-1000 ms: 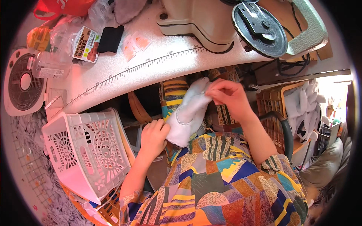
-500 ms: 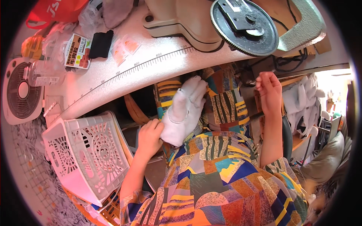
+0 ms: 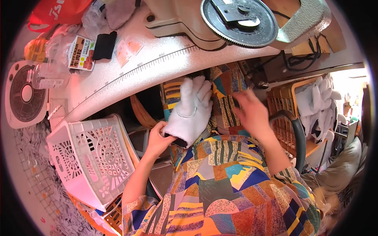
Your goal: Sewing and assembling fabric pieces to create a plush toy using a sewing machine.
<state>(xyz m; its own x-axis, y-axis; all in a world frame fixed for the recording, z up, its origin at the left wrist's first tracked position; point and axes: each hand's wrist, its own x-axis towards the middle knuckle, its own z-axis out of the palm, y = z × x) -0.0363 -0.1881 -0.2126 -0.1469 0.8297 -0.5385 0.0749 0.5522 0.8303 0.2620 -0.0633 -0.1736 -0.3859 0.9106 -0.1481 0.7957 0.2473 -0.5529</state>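
Observation:
A white knitted glove [image 3: 193, 118] lies over my lap with its fingers pointing toward the table and its dark-lined cuff opening facing me. My left hand [image 3: 158, 138] is closed on the left side of the cuff, the thumb at the mouth of the opening. To the right of the glove and apart from it is my right hand [image 3: 252, 114], slightly blurred. Its thumb and fingers are apart, and nothing shows between them.
Ahead is a pale table edge with a printed ruler [image 3: 157, 59] and a machine with a black toothed wheel [image 3: 240, 23]. A white plastic basket [image 3: 94, 157] stands at left, a fan [image 3: 26, 93] beyond it. White gloves [image 3: 317, 106] fill an orange basket [image 3: 281, 102] at right.
My right hand has swung left and down toward the glove, its fingers spreading. My left hand has tilted the cuff up, so its dark opening now shows.

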